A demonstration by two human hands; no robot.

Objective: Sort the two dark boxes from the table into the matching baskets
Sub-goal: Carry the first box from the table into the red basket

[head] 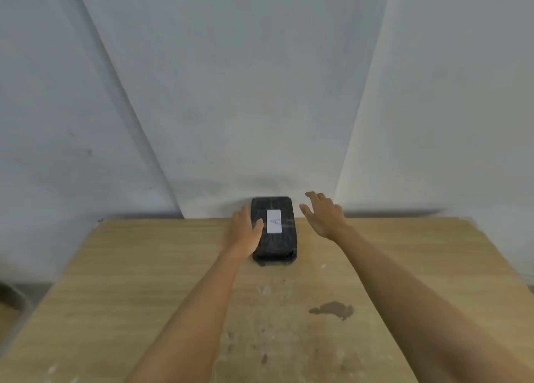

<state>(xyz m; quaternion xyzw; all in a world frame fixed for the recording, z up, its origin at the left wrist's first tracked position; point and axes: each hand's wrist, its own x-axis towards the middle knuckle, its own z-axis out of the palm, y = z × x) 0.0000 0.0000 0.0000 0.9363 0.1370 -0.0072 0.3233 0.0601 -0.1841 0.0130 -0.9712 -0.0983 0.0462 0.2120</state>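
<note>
My left hand (244,232) lies against the left side of the dark box (274,230), fingers along its edge and the thumb resting on its top face, a loose open hold rather than a clamp; whether the fingers curl under the side I cannot tell. My right hand (323,216) is spread open, fingers apart, just off the box's right side and not touching it, palm turned toward the box. The box lies flat and lengthwise away from me at the far middle of the wooden table (144,281), its far end close to the pale wall (231,93). A white label (274,221) sits on the top face with a handwritten mark that looks like the letter A. Only this one dark box shows. Nearer to me on the table there is a dark stain (332,310), with some smaller specks and scuffs around it.
</note>
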